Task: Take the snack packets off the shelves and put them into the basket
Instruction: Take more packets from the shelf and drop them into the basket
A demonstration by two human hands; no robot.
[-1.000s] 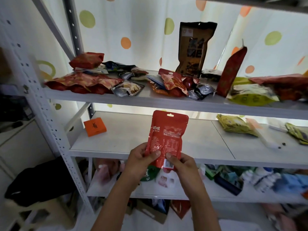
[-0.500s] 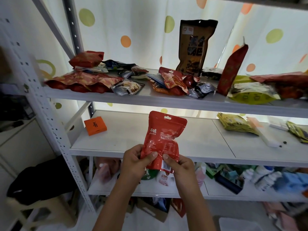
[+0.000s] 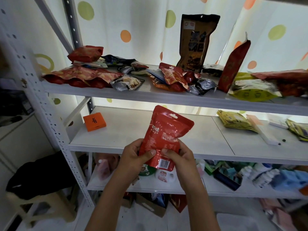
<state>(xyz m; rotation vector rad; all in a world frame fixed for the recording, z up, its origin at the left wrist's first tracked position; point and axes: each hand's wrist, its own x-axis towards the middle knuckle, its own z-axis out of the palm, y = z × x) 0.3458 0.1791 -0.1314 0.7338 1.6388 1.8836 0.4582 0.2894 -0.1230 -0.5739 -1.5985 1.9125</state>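
Between the two hands, in front of the middle shelf (image 3: 126, 130), one red packet (image 3: 164, 135) stands almost upright, its top leaning a little to the right. The left hand (image 3: 133, 157) grips its lower left edge, with the thumb pressed on the front. The right hand (image 3: 180, 157) grips the lower right part in the same way, thumb on the front and the other fingers behind. Both hands are closed on this packet, and a white barcode label shows just below the thumbs.

Above the hands, on the upper shelf (image 3: 150, 95), many packets lie in a loose heap; I cannot count them exactly because they overlap. Two of them stand upright: one tall dark bag (image 3: 195, 42) directly above the hands, and one narrow red bag (image 3: 233, 64) further to the right, leaning against the curtain (image 3: 133, 22) with coloured dots.

To the left of the hands, one orange box (image 3: 94, 121) lies on the middle shelf. To the right of the hands, on the same shelf, one yellow packet (image 3: 233, 120) lies flat, and a second yellowish packet (image 3: 298, 130) lies at the far right edge.

Below the hands, the lower shelf (image 3: 166, 187) holds mixed small things, too blurred to count.
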